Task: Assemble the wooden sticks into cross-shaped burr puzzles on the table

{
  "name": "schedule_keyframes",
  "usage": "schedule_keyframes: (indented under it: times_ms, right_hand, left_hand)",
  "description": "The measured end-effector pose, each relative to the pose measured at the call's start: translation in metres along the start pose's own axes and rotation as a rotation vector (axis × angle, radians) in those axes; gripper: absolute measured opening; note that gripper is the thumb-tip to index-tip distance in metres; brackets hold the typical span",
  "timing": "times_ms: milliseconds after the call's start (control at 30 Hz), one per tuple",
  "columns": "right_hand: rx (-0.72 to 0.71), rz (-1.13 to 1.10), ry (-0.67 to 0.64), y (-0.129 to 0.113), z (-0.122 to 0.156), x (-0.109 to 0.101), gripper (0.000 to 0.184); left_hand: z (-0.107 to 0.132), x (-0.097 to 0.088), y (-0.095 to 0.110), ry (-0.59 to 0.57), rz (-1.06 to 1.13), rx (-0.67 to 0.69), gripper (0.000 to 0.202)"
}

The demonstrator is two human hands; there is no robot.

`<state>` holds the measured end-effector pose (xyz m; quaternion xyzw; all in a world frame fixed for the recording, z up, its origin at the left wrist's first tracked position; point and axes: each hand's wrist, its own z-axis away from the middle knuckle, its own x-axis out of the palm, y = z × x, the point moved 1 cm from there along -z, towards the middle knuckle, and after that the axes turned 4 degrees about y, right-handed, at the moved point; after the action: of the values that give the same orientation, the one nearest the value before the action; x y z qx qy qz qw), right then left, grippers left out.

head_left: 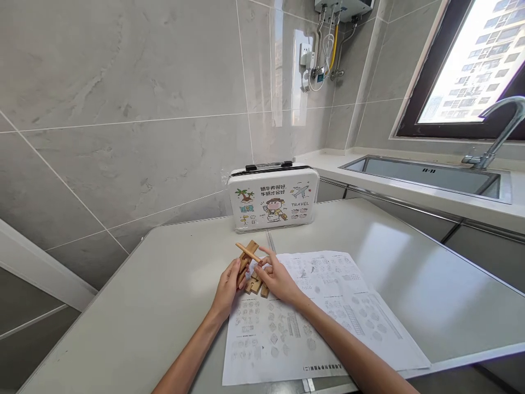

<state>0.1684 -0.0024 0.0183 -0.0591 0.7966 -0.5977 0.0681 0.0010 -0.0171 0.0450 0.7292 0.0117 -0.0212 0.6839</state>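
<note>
Near the middle of the pale tabletop (172, 284), just at the far left corner of a printed instruction sheet (328, 306), both hands worked on a cluster of notched wooden puzzle pieces (253, 282). The left hand (226, 289) was curled around the left side of the cluster, its fingers closed on one upright block and steadying it. The right hand (275, 278) was closed in a pinch on a slim wooden bar (247, 251), which slanted up and to the left above the cluster, its near end at the fingertips. A few loose pieces lay on the tabletop between and under the two hands. Beyond them, against the tiled wall, stood a small white case (273, 198) printed with cartoon travel pictures; a sink (426, 176) with a tap lay far to the right.

By the look of it, the step in hand was fitting the bar into the partly built cluster. The next move would call for turning the bar so its notch met the matching slot, while the left hand kept the held block from shifting; which slot was meant could not be told.
</note>
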Motion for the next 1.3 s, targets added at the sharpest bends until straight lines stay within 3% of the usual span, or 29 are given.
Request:
schedule_keyframes:
  times_ms: [100,200,400,567,833,1000,1300]
  right_hand:
    - [0.075,-0.201,-0.089,0.002,-0.004,0.003,0.037]
    - [0.115,-0.259,-0.088,0.001,-0.007,0.002,0.029]
    - [0.196,-0.325,0.068,-0.008,-0.011,-0.013,0.038]
    - [0.256,-0.494,0.154,-0.014,-0.012,-0.022,0.043]
    - [0.341,-0.701,0.160,-0.011,-0.012,-0.025,0.043]
    - [0.349,-0.886,0.098,-0.012,-0.012,-0.028,0.038]
    - [0.332,-0.821,0.005,-0.007,-0.011,-0.018,0.038]
  left_hand:
    - [0.003,0.004,-0.002,-0.114,0.036,-0.034,0.045]
    - [0.007,0.007,-0.002,-0.186,0.032,-0.035,0.045]
    - [0.002,0.003,0.002,-0.054,-0.007,0.100,0.044]
    - [-0.002,-0.002,0.002,-0.007,0.102,0.028,0.042]
    - [0.001,0.001,0.007,-0.066,0.212,-0.065,0.038]
    - [0.003,0.000,0.008,-0.041,0.275,-0.114,0.042]
    - [0.008,0.006,0.007,-0.132,0.233,-0.127,0.045]
